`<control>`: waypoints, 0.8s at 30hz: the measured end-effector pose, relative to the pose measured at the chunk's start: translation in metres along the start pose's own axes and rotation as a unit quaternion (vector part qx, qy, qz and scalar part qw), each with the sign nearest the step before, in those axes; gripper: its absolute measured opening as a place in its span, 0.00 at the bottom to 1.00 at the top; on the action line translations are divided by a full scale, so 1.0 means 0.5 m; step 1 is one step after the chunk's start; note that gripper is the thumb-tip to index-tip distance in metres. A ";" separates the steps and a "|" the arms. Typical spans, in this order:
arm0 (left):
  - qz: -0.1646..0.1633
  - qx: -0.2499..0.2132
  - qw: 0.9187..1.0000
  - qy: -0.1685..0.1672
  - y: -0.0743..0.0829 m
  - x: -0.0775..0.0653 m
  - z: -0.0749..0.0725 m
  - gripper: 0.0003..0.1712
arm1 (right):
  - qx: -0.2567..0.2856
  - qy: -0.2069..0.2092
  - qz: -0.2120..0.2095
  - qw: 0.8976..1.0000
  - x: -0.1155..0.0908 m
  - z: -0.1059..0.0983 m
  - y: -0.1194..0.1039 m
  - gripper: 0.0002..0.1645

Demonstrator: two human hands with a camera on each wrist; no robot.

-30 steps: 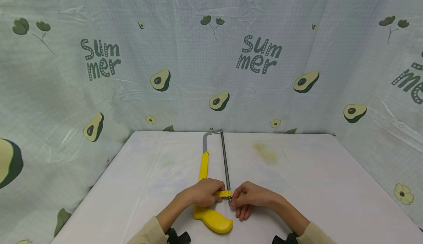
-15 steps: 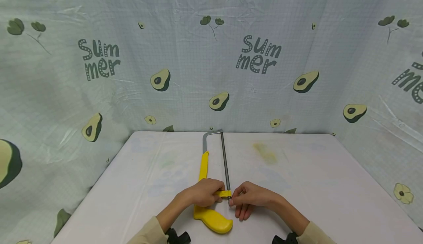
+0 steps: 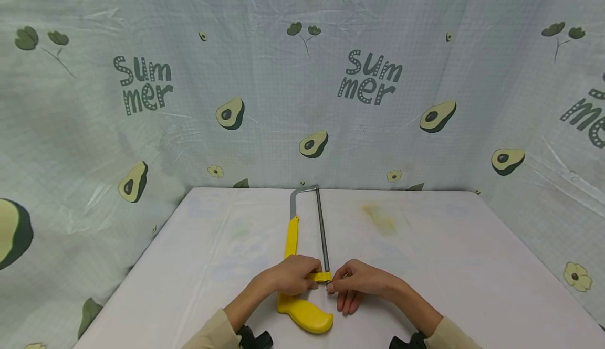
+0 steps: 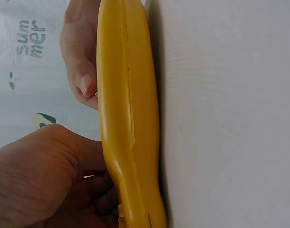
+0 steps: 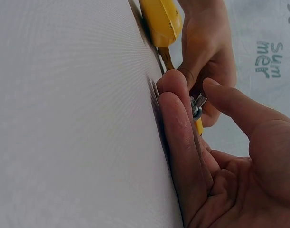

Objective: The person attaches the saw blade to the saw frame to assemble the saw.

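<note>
A hacksaw [image 3: 307, 316] with a yellow handle and grey bow lies flat on the table in the head view, its bow end pointing away from me. Its dark blade [image 3: 322, 228] runs along the right side. My left hand [image 3: 294, 275] grips the yellow crosspiece [image 3: 323, 277] at the blade's near end. Just right of it, my right hand [image 3: 356, 281] pinches a small metal wing nut [image 5: 199, 104] between thumb and finger; the fingers partly hide it. The yellow handle [image 4: 129, 95] fills the middle of the left wrist view.
A white table [image 3: 416, 265] bears the saw, with a yellowish stain [image 3: 379, 219] right of the blade. Behind it hangs a curtain [image 3: 264, 76] printed with avocados and lettering.
My right thumb and fingertip have shifted slightly at the wing nut, which shows less now in the head view. The left hand and the hacksaw stay in place.
</note>
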State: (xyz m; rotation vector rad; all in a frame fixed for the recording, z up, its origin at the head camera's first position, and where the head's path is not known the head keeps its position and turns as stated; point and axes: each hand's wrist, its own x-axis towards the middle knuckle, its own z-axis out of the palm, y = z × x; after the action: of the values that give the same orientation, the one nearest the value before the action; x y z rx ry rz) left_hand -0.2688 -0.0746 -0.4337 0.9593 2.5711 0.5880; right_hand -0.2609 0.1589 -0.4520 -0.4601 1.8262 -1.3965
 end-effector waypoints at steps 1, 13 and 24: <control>-0.001 0.000 1.000 0.000 0.000 0.000 0.000 0.05 | 0.001 -0.001 0.001 1.000 0.000 0.000 0.000 0.17; -0.006 -0.004 1.000 -0.002 0.000 -0.002 0.001 0.05 | 0.008 -0.009 -0.006 1.000 0.002 0.000 0.005 0.16; -0.003 0.001 1.000 -0.003 0.000 0.000 -0.002 0.05 | 0.002 0.003 0.005 1.000 0.001 0.000 -0.002 0.17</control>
State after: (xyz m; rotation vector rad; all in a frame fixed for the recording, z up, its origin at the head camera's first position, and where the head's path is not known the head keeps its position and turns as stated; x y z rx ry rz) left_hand -0.2693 -0.0748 -0.4332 0.9536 2.5696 0.5800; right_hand -0.2613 0.1582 -0.4513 -0.4445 1.8264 -1.3961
